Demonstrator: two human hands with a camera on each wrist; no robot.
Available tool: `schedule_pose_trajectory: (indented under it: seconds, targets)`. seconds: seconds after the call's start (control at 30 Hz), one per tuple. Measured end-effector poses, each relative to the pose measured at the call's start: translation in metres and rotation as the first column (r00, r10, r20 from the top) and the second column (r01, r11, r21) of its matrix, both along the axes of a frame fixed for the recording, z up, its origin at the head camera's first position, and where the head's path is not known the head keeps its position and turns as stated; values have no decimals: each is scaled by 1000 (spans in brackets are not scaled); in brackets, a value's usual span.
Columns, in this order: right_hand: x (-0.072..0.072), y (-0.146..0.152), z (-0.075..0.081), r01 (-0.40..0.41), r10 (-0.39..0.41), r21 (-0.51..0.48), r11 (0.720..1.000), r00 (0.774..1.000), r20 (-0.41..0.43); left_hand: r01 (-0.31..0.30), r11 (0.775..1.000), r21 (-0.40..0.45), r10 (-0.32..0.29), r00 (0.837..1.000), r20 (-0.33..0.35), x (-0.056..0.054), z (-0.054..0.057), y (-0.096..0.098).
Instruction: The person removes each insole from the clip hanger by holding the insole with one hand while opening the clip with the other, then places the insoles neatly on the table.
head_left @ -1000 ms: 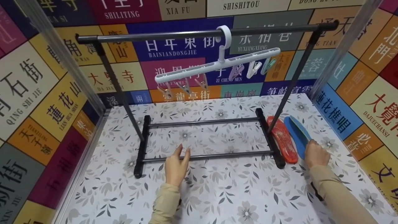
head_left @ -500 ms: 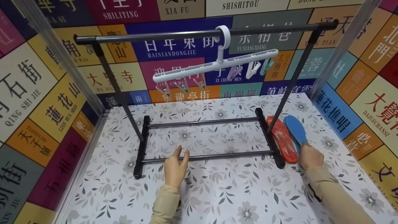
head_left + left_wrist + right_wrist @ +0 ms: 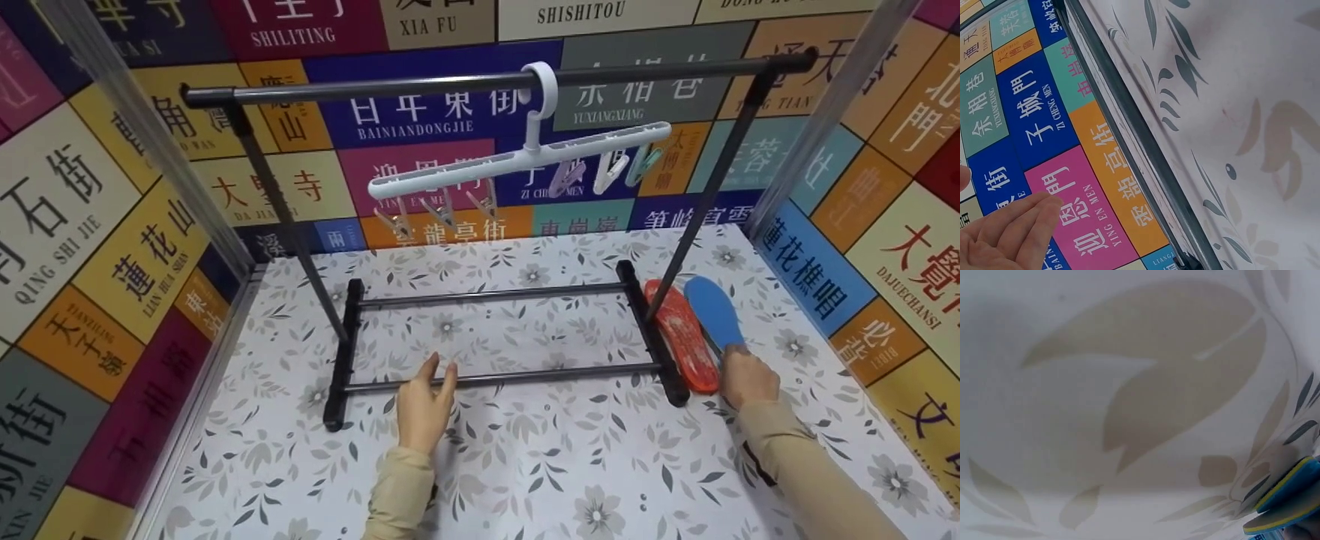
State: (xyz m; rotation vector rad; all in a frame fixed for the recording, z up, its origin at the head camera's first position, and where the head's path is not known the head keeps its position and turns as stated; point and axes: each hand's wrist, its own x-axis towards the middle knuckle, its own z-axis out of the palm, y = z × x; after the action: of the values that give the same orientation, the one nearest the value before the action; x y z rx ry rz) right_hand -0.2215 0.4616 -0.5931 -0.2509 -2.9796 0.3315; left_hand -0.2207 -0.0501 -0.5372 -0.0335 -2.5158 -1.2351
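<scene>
On the right of the head view, my right hand (image 3: 750, 379) grips the near end of a blue shoe insole (image 3: 714, 309). Two blue layers with yellow edges show at the corner of the right wrist view; I cannot tell whether the insole (image 3: 1286, 486) is folded or doubled. A red insole (image 3: 682, 337) lies just left of it, against the rack's right foot. My left hand (image 3: 425, 409) holds nothing, its fingers extended and spread near the front lower bar (image 3: 517, 375). Whether it touches the bar is unclear.
A dark metal rack (image 3: 345, 88) stands on the floral-patterned table cover (image 3: 510, 465). From its top bar hangs a tilted pale hanger (image 3: 517, 159) with several clips (image 3: 568, 175) below. Sign-patterned walls (image 3: 427, 112) enclose the back and sides.
My right hand has shifted slightly left with the blue insole, which has turned so its flat blue face shows. The left hand stays about where it was. The hanger sways slightly.
</scene>
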Motion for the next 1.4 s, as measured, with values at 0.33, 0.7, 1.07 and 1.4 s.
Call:
schedule_pose_trajectory:
  seconds: [0.33, 0.7, 1.07, 1.4]
  targets:
    - [5, 3, -5, 24, -23, 2, 1000, 998, -55, 4, 1000, 7, -4, 1000, 23, 2, -1, -4]
    - [6, 0, -7, -2, 3, 10, 1000, 994, -108, 1, 1000, 5, -1, 1000, 8, 2, -2, -3]
    - [9, 2, -9, 10, -9, -33, 999, 1000, 18, 5, 1000, 6, -5, 1000, 23, 4, -4, -4]
    - [8, 2, -12, 69, -66, -68, 995, 997, 36, 17, 1000, 3, -17, 999, 38, 5, -3, -4]
